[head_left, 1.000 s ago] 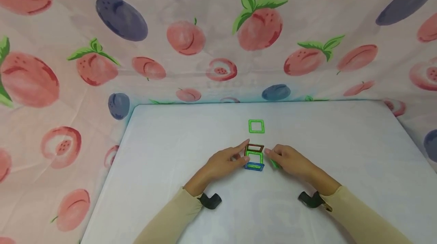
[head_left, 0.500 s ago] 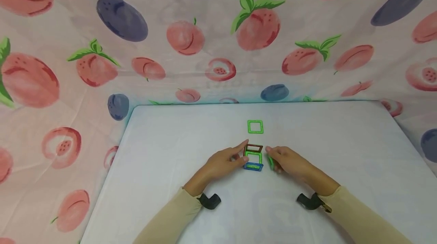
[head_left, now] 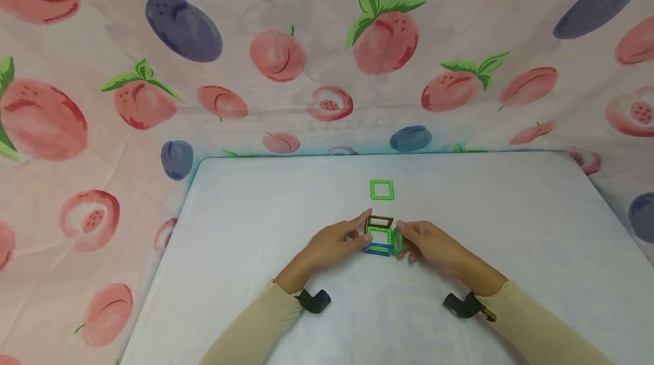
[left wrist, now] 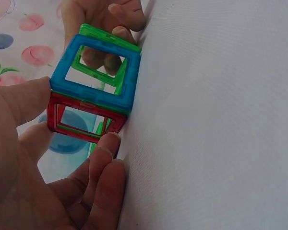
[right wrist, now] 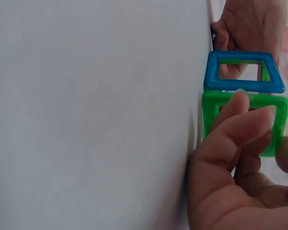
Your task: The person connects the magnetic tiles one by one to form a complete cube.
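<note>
Square magnetic tiles form an open-topped box at the table's centre. A green tile [head_left: 380, 229] lies flat as its base. A blue tile [left wrist: 89, 95] stands at the near side, and red tiles stand at the back and left, one facing the left wrist camera as a red tile [left wrist: 84, 106]. My left hand [head_left: 332, 246] holds the box from its left side, thumb by the blue corner, fingertips at the red tile. My right hand [head_left: 434, 244] pinches another green tile [right wrist: 281, 125] upright against the box's right side, beside the blue one.
One more green square tile [head_left: 382, 181] lies flat behind the box. The white table [head_left: 255, 200] ends at a fruit-print cloth [head_left: 286, 115] hanging behind and to the left. A black wrist mount [head_left: 314, 301] sits at each sleeve.
My right hand has turned its green tile upright and moved it left, up against the box. My left hand has stayed in place on the box.
</note>
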Demonstrator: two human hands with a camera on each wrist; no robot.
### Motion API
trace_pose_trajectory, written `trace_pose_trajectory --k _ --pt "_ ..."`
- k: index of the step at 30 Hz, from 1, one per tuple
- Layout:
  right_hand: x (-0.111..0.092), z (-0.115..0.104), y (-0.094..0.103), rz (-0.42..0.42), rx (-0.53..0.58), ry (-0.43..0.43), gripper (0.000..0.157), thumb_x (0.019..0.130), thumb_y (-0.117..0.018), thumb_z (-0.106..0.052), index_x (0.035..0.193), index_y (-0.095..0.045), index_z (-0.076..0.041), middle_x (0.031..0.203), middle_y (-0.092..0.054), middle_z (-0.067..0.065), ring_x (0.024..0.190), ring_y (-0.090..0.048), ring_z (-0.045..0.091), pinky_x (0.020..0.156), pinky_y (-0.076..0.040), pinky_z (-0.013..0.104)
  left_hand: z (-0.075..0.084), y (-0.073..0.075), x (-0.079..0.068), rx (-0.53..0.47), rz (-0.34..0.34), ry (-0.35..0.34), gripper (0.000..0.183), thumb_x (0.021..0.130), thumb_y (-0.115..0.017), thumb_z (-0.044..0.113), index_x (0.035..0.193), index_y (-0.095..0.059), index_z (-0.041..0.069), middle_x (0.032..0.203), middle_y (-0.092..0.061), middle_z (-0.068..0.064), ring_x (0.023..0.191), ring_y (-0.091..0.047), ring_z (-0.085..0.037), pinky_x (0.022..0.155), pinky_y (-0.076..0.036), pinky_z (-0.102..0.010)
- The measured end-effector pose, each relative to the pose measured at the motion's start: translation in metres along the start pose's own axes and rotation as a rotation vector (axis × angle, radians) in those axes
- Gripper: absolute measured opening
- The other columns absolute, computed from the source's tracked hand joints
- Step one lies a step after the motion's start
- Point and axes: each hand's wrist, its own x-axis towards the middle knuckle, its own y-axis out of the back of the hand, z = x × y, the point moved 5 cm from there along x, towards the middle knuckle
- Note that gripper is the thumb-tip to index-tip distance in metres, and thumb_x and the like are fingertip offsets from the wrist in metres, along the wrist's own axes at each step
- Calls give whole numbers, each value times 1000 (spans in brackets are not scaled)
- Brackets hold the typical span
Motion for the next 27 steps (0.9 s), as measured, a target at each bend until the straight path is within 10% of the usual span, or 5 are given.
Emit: trace_pose_trajectory --k 11,20,27 --pt "-8 -17 6 232 -304 102 39 100 -65 -43 116 -55 -9 97 -62 10 78 -58 20 66 -48 29 1 1 -1 -7 1 14 61 101 -55 56 156 -32 48 102 -61 5 86 -55 -13 72 -43 -30" --pt "-12 -33 -2 252 -635 387 94 71 -93 -39 148 -48 -7 106 -57 4 73 -56 12 66 -48 22 2 1 0 -7 7 9 61 101 -55 56 157 -33 44 102 -61 6 85 -55 -12 73 -44 -30" --pt "-11 -34 -3 256 -705 430 85 72 -92 -40 140 -59 -2 99 -60 2 67 -51 4 61 -45 20 3 2 1 0 14 14 60 101 -54 56 157 -33 47 104 -62 6 87 -56 -12 77 -44 -32"
